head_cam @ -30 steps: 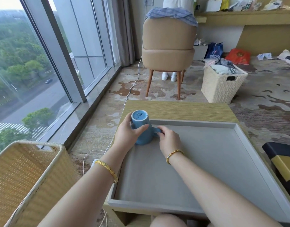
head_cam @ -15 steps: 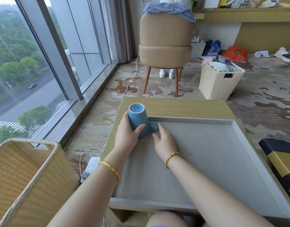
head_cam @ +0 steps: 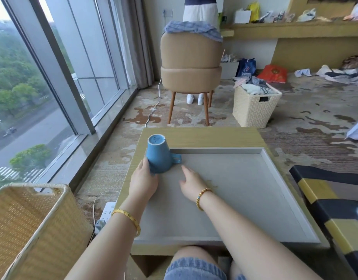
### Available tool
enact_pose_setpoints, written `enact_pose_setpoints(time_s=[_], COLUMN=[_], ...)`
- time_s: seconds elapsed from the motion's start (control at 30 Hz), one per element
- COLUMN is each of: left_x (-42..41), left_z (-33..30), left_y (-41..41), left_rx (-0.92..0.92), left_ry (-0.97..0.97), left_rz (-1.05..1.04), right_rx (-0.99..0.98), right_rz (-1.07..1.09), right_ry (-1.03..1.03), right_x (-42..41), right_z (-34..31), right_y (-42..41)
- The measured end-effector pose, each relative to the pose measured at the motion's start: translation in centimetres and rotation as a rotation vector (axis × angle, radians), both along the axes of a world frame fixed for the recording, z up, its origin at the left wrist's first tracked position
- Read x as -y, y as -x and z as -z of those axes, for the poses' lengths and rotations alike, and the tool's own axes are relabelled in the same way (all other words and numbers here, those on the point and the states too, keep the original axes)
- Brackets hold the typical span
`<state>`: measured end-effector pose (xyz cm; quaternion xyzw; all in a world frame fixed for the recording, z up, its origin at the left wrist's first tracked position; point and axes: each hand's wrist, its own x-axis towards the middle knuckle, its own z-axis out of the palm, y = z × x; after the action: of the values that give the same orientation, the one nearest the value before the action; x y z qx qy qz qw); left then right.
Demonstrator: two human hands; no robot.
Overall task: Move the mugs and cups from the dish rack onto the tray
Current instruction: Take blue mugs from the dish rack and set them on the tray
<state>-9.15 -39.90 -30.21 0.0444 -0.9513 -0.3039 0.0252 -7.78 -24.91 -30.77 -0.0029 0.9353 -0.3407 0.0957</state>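
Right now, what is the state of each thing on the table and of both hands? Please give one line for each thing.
blue mug: upside down, in the far left corner of the tray, handle pointing right.
grey tray: flat on the table, holding only the mug.
left hand: open, fingers against the mug's side.
right hand: open, empty, off the mug, over the tray floor.
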Motion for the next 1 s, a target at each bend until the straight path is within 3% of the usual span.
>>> enact_pose_setpoints(time_s=[0.13,0.33,0.6,0.83,1.0], left_x=[-1.9,-10.0,-25.3,-36.3,-42.2], left_z=[-2.1,-9.0,-15.7,-15.1,-12.6], left_y=[-3.2,-8.1,-16.9,-24.8,-27.8], left_rx=[0.076,-0.097,-0.204,-0.123,-0.049], left_ry=[0.136,-0.069,-0.337,-0.372,-0.288], left_rz=[0.004,0.188,0.520,0.794,0.889], right_rx=[0.053,-0.210,-0.498,-0.569,-0.422], right_rz=[0.077,0.266,0.513,0.801,0.993], right_ry=[0.097,0.227,0.190,0.166,0.095], right_x=[-1.8,-8.1,-20.9,-32.7,-38.2], right_z=[-2.2,-8.6,-16.1,-17.0,-14.7], right_y=[-4.1,-10.5,-20.6,-29.2,-31.6])
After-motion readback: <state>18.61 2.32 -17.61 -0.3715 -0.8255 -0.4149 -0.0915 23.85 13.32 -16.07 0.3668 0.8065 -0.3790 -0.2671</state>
